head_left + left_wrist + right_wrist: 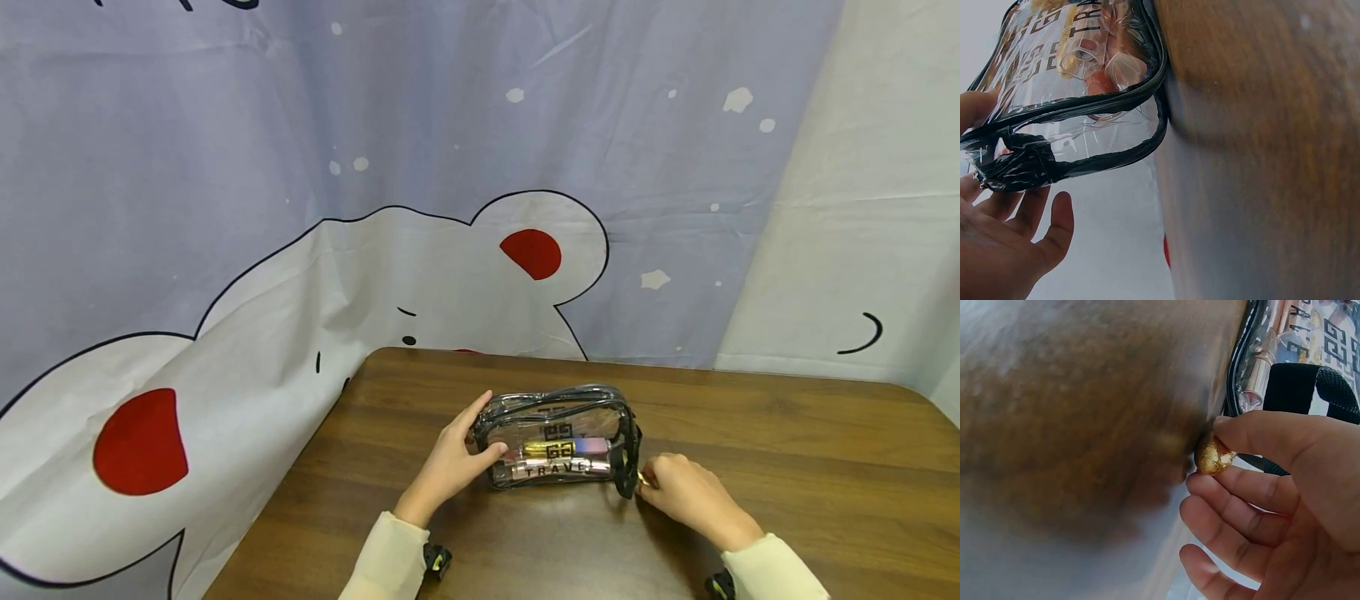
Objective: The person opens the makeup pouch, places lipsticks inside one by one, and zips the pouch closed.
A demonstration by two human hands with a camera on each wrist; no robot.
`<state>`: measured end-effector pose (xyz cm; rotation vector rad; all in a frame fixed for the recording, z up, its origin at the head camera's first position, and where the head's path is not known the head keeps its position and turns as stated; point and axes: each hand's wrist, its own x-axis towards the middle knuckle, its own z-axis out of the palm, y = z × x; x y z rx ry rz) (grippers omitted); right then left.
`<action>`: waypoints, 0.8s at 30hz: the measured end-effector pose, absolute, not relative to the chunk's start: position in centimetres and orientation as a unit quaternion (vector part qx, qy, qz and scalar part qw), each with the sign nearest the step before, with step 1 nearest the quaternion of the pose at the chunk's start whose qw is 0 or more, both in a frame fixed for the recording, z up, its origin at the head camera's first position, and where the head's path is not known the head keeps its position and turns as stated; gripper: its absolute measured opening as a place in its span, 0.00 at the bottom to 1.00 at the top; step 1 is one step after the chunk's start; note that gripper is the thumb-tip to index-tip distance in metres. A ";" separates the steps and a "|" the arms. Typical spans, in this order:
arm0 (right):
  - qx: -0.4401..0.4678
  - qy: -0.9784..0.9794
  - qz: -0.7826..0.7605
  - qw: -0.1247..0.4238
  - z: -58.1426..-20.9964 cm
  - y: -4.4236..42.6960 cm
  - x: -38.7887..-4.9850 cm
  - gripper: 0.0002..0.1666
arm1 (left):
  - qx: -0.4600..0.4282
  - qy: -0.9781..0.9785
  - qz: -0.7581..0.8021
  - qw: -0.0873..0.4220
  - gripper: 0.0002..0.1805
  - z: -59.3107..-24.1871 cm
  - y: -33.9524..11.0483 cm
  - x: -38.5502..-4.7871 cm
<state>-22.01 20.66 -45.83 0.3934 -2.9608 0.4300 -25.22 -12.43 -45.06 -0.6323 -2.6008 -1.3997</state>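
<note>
A clear cosmetic pouch point(517, 431) with black trim and "TRAVEL" lettering stands on the table. My left hand point(453, 457) holds its left end, thumb on the front and fingers behind; the left wrist view shows the fingertips around the black corner point(1016, 165). Through the clear plastic show a gold item point(538, 448), a pink-and-blue piece point(592, 446) and a shiny pinkish tube point(525, 472). By the pouch's right end, my right hand point(692, 493) pinches a small gold foil-wrapped ball point(1214, 457) between thumb and index finger, close to the tabletop.
The brown wooden table point(787, 467) extends on both sides of the pouch. A black strap loop point(1291, 387) sticks out from the pouch's right end. Behind the table hangs a printed curtain point(450, 108) with a white cartoon bear.
</note>
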 end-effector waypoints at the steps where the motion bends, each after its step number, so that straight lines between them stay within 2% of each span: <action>1: 0.130 -0.979 0.143 0.063 -45.9 20.7 -22.0 0.20 | -0.208 -0.860 -0.462 0.060 0.41 -45.0 -12.4 -25.2; 10: 0.129 -0.977 0.149 0.078 -46.1 20.8 -21.8 0.22 | -0.208 -0.859 -0.465 0.056 0.41 -45.0 -12.4 -25.2; 24: 0.106 -0.978 0.175 0.045 -46.0 21.5 -22.0 0.22 | -0.209 -0.860 -0.462 0.061 0.41 -45.2 -12.4 -25.3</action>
